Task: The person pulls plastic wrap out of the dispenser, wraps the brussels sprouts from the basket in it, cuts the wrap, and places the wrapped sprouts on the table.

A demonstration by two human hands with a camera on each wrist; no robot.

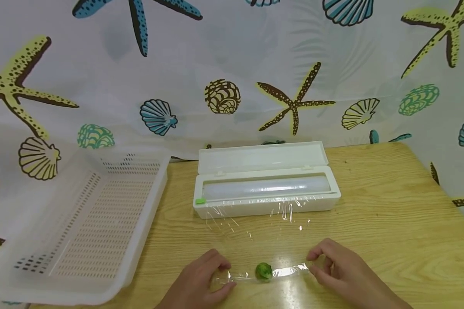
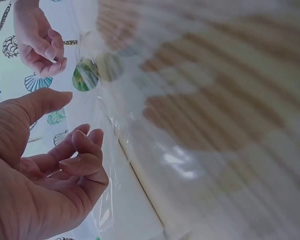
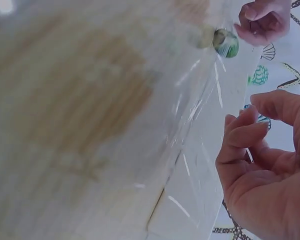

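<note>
A small round green fruit or vegetable [image 1: 264,271], its exact kind unclear, sits on the table between the hands. Clear cling film [image 1: 290,271] runs from the dispenser box toward the person and lies around the green thing, glossy and creased; whether it fully covers it I cannot tell. At the film's near left end is the left hand [image 1: 201,281], thumb and fingertips apart in the left wrist view. The right hand [image 1: 342,270] is by the film's right end; the right wrist view shows its fingers loosely bent, with a gap between thumb and fingertips [image 3: 255,132].
Behind the hands stands a white cling film dispenser [image 1: 264,208], lid raised, a roll [image 1: 267,186] inside and a green slider [image 1: 200,201] at its left. A white perforated basket [image 1: 147,223] occupies the left. Shell-patterned cloth [image 1: 247,51] hangs behind the wooden table [image 1: 390,206].
</note>
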